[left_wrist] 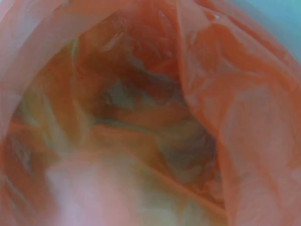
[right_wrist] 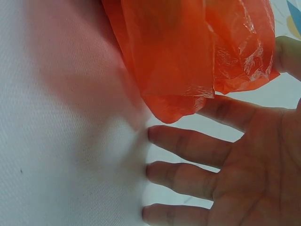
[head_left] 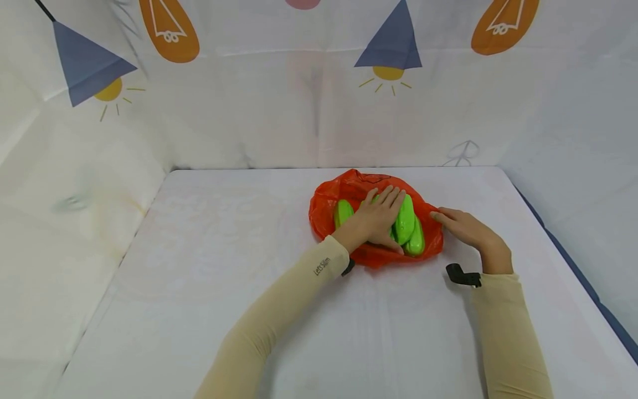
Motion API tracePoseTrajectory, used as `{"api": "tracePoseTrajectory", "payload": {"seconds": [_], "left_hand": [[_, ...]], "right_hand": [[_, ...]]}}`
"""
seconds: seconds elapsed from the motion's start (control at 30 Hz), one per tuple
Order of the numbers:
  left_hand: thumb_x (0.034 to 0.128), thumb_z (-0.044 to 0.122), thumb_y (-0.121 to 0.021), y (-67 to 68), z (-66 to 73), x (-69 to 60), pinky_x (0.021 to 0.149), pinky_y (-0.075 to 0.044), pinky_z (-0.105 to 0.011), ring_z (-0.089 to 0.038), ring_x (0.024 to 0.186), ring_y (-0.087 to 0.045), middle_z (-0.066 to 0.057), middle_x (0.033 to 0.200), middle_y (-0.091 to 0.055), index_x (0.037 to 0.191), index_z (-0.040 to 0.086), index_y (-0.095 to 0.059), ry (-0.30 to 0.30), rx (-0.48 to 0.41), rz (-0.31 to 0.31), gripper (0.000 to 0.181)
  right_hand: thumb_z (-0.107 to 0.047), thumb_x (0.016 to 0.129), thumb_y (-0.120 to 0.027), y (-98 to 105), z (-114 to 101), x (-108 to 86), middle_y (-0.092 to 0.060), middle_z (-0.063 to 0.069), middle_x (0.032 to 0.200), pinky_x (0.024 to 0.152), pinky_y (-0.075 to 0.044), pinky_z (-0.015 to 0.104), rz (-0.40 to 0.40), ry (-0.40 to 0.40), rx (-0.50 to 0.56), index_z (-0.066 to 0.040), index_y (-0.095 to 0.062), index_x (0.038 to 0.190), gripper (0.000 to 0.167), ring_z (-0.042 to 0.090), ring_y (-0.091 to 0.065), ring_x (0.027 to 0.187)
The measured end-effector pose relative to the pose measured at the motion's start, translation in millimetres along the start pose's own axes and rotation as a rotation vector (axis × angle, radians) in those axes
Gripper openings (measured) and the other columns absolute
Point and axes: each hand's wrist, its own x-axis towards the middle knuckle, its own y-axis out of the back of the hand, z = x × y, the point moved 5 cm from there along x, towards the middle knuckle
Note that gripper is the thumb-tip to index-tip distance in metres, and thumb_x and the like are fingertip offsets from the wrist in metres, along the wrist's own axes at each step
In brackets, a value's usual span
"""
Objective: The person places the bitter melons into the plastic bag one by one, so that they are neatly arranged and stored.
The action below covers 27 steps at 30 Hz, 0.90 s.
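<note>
A red plastic bag (head_left: 329,194) lies spread open on the white table. Bright green, smooth, elongated pieces (head_left: 405,221), like model vegetables, sit inside its mouth; some are partly hidden by my left hand (head_left: 376,221). That hand rests on the green pieces with its fingers straight. In the left wrist view, the bag's film (left_wrist: 254,127) fills most of the frame, blurred, and hides the fingers. My right hand (head_left: 468,230) is at the bag's right edge. Seen from the right wrist, its fingers (right_wrist: 188,146) are straight and spread, with the thumb and index finger touching the bag (right_wrist: 174,56).
The white tabletop (head_left: 199,277) extends around the bag. Behind it hangs a white curtain (head_left: 249,111) printed with lamps and bulbs, and more white cloth encloses the sides. A dark wrist-camera piece (head_left: 462,275) juts from the right sleeve (head_left: 508,332).
</note>
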Motion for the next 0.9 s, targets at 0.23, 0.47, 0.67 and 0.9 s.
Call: {"api": "tracePoseTrajectory", "payload": {"seconds": [0.23,0.47,0.67,0.9], "left_hand": [[0.0701,0.081,-0.062,-0.5,-1.3,-1.8,0.124,-0.005,-0.046,-0.024,0.154,0.004,-0.008,0.166,0.005,0.156,0.008,0.012,-0.012,-0.001,0.009,0.135],[0.0707,0.082,-0.060,-0.2,-3.6,-5.0,0.124,-0.004,-0.046,-0.023,0.154,0.005,-0.006,0.166,0.005,0.157,0.009,0.012,-0.015,-0.004,0.015,0.134],[0.0701,0.083,-0.060,5.3,-5.3,-12.4,0.124,-0.005,-0.045,-0.021,0.154,0.007,-0.005,0.166,0.006,0.157,0.011,0.013,-0.020,-0.056,0.046,0.134],[0.0839,0.073,-0.055,20.6,-11.4,-42.0,0.122,-0.018,-0.042,-0.018,0.154,-0.005,-0.001,0.167,-0.002,0.158,0.013,0.004,-0.076,-0.149,0.174,0.112]], "right_hand": [[-0.063,0.100,-0.027,0,-2,-1.2,-0.024,0.033,0.154,0.110,-0.022,0.071,-0.003,-0.006,-0.004,0.004,-0.022,0.153,0.085,0.054,-0.021,0.140],[-0.063,0.099,-0.027,-1,-6,-1.3,-0.024,0.033,0.154,0.109,-0.023,0.071,-0.008,-0.004,0.000,0.003,-0.022,0.153,0.085,0.054,-0.021,0.140],[-0.063,0.100,-0.027,1,-6,-0.7,-0.025,0.033,0.154,0.109,-0.023,0.071,-0.003,-0.003,-0.014,0.003,-0.023,0.153,0.085,0.054,-0.022,0.140],[-0.063,0.100,-0.027,-2,1,-0.6,-0.026,0.034,0.153,0.108,-0.024,0.072,0.006,0.011,-0.009,0.003,-0.023,0.153,0.084,0.055,-0.023,0.139]]}}
